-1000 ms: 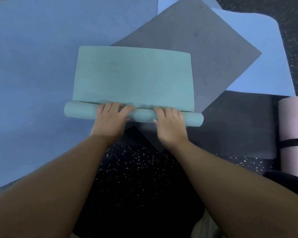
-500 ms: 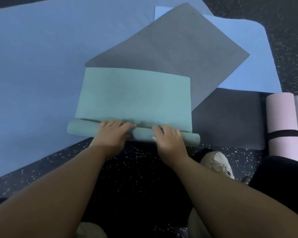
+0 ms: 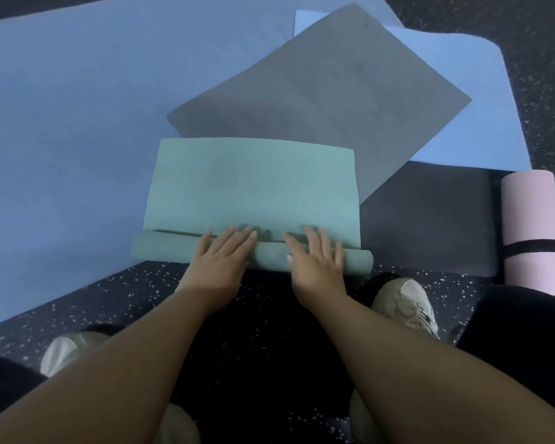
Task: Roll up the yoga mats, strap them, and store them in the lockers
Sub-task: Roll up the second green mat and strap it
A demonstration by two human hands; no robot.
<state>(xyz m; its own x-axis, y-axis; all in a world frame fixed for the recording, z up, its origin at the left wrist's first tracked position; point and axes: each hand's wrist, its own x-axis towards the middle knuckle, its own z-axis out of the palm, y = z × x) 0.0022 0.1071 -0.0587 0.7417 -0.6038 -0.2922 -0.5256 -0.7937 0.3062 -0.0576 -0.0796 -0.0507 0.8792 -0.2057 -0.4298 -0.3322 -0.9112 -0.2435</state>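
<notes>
CHANGE: your left hand (image 3: 220, 257) and right hand (image 3: 318, 261), curled over the roll half a second ago, now press flat-fingered | LOCATION: green mat (image 3: 250, 193) overlaps grey mat (image 3: 327, 91) | STATUS: rolling barely begun.

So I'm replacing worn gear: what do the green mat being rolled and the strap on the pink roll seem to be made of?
Green mat: looks like soft matte foam or rubber; it curls into a roll and shows no shine. Strap on the pink roll: a flat black band, probably fabric or elastic; too blurred to tell.
</notes>
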